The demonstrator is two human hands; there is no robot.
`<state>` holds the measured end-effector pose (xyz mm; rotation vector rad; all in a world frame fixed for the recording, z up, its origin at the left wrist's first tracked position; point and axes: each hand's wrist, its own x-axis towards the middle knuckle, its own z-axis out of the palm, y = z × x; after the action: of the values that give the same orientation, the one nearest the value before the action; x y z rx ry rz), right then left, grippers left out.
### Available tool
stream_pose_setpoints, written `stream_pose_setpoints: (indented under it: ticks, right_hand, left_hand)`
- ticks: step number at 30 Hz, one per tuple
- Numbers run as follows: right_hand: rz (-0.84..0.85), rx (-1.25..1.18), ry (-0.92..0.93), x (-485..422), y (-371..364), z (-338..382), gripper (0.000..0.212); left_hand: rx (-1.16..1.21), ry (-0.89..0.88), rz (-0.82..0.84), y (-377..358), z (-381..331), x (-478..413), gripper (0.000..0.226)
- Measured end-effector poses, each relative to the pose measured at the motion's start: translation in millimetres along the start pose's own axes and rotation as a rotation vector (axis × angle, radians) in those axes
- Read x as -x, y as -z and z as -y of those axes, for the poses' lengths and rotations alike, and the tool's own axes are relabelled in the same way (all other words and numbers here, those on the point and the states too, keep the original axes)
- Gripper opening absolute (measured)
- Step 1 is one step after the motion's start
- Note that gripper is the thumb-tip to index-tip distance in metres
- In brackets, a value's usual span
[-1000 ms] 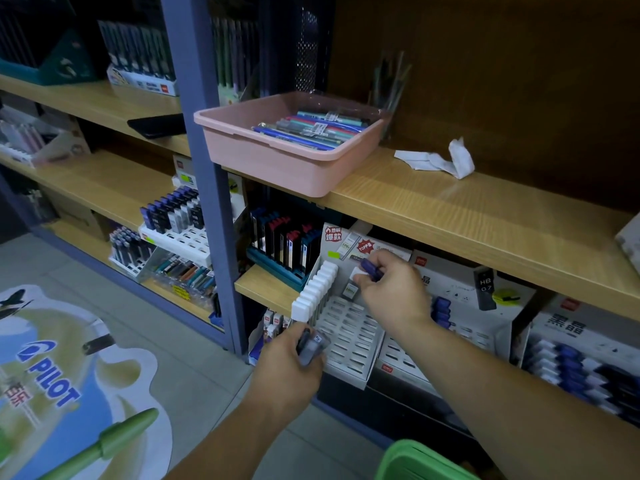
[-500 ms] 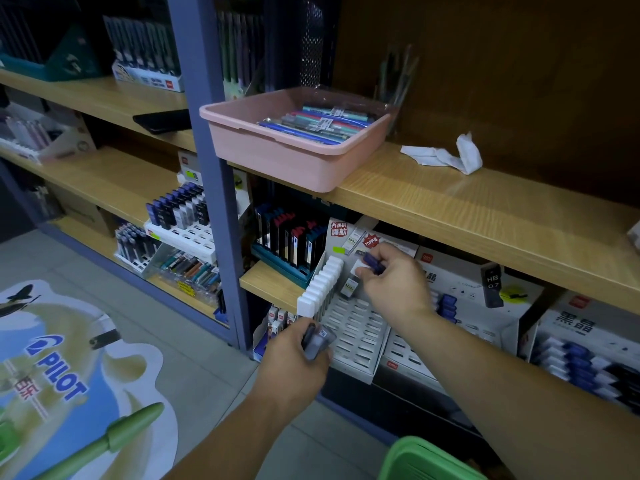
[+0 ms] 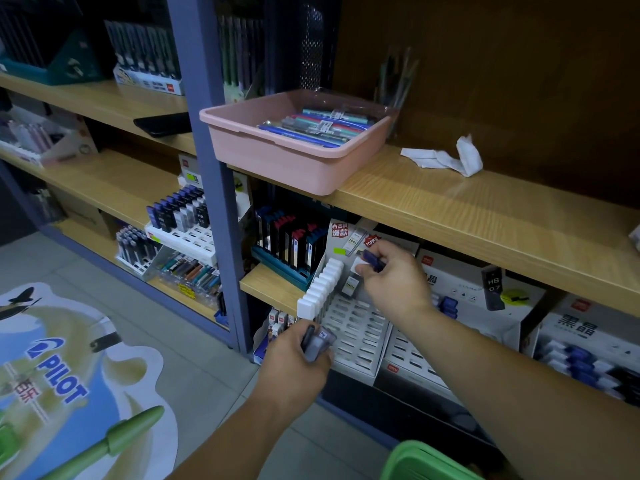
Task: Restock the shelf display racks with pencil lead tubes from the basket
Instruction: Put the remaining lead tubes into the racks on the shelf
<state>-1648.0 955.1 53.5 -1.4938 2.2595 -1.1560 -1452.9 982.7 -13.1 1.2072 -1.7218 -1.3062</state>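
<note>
The right hand [image 3: 394, 282] pinches one tube [image 3: 373, 262] over the upper slots of the rack [image 3: 356, 327], likely to seat it upright. The left hand [image 3: 294, 365] grips spare tubes [image 3: 318, 341] beside the rack, a ready supply. The basket [image 3: 426, 459] sits below.

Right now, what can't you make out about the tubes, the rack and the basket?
Head view, green basket: cut off by the bottom edge, contents unseen.
Head view, tubes in the left hand: fingers cover them, count unclear.
Head view, white rack: the right hand hides the slot under its blue-capped tube.
</note>
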Motion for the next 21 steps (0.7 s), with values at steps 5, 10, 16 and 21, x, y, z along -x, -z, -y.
stream_pose_setpoints:
  ticks: [5,10,16,21]
  right_hand:
    - [0.007,0.031,0.011,4,0,-3,0.020]
    - [0.033,0.175,0.037,7,0,2,0.019]
    - [0.097,0.397,0.103,4,5,14,0.009]
    - [0.270,0.179,-0.005,-1,11,8,0.013]
  left_hand:
    - [-0.025,-0.016,-0.020,0,-3,0,0.018]
    - [-0.031,-0.006,-0.019,0,-3,2,0.017]
    - [0.042,0.018,-0.024,-2,-6,-1,0.013]
    - [0.133,0.072,-0.064,-8,-11,-8,0.011]
